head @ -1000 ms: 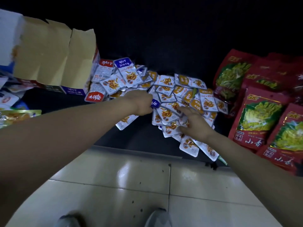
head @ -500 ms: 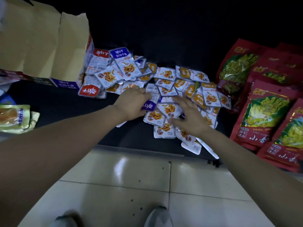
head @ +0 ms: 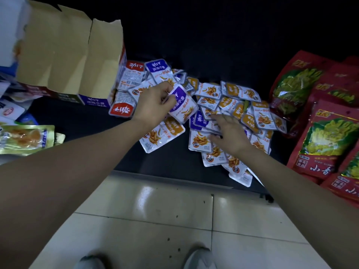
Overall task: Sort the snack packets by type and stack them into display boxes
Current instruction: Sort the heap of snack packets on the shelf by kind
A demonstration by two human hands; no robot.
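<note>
the left hand point(head: 153, 105) pinches a purple-topped packet point(head: 183, 105) at mid-counter, right of the open display box point(head: 58, 51); the right hand point(head: 231, 136) lies spread on the pile point(head: 239, 100). best gather matching purples, edges squared, before boxing.

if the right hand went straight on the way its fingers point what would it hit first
Most likely the purple-topped packet in the pile, just ahead of the fingertips of the right hand. Its height above the pile is unclear, so contact may come sooner.
</note>
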